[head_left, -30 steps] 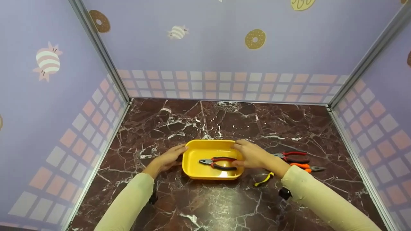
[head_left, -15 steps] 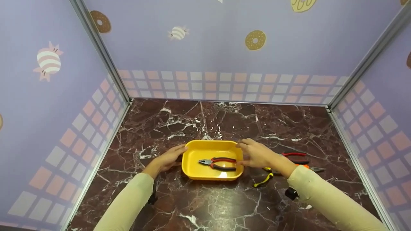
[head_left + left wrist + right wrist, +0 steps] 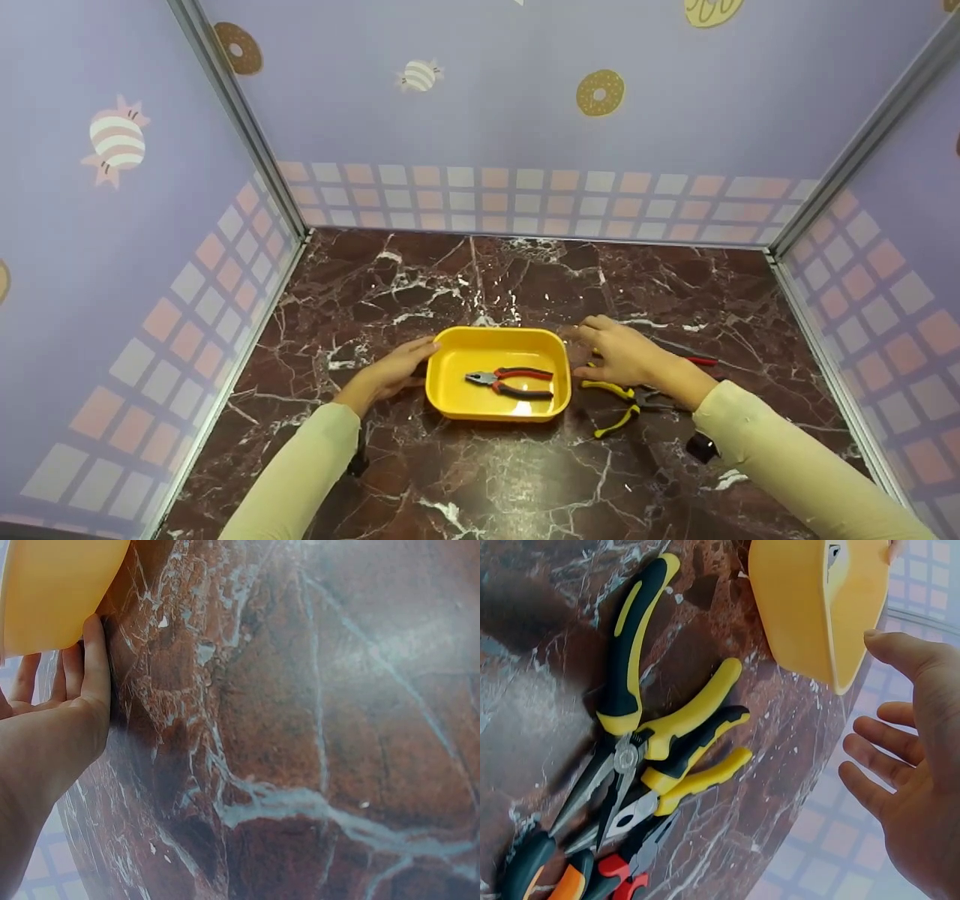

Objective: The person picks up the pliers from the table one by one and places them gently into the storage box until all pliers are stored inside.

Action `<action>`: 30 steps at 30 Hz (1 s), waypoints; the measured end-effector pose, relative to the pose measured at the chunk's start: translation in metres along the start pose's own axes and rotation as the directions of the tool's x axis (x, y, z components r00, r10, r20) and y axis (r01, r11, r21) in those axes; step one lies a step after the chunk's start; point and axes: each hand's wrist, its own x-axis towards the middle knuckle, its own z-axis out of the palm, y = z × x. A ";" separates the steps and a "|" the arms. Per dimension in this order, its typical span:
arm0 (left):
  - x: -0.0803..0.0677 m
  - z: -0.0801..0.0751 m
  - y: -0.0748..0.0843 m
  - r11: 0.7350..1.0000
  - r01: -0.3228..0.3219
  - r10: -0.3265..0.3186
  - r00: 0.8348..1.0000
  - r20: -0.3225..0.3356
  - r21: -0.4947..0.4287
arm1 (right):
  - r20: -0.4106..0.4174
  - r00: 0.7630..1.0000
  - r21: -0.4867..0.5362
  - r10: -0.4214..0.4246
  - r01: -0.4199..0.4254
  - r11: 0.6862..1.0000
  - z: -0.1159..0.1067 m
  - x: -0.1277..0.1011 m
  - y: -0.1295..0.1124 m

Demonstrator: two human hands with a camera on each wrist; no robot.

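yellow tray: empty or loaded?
Loaded. One pair of red-and-black pliers lies flat inside the yellow tray; nothing else shows in it.

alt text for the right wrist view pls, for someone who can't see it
An open right hand hovers, fingers spread, beside a yellow tray on a dark red marble table, holding nothing. A loose pile of pliers lies on the marble nearby: two yellow-and-black pairs overlapping, with orange and red handles at the frame's bottom edge.
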 end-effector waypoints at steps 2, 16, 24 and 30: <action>0.000 0.000 0.000 1.000 -0.003 0.003 1.000 0.002 -0.001 | 0.003 1.000 0.003 0.004 -0.004 1.000 -0.002 -0.002 0.001; -0.002 0.001 0.001 0.999 0.003 -0.004 1.000 -0.025 -0.032 | 0.029 0.999 -0.036 0.038 -0.037 0.999 -0.006 -0.009 0.005; -0.002 0.000 0.001 1.000 0.014 -0.015 1.000 -0.015 -0.021 | 0.020 1.000 -0.061 0.017 -0.016 0.998 -0.005 -0.016 0.013; 0.000 -0.001 0.000 1.000 0.008 -0.008 1.000 -0.002 -0.006 | 0.022 0.999 -0.056 0.045 -0.043 0.997 -0.003 -0.020 0.018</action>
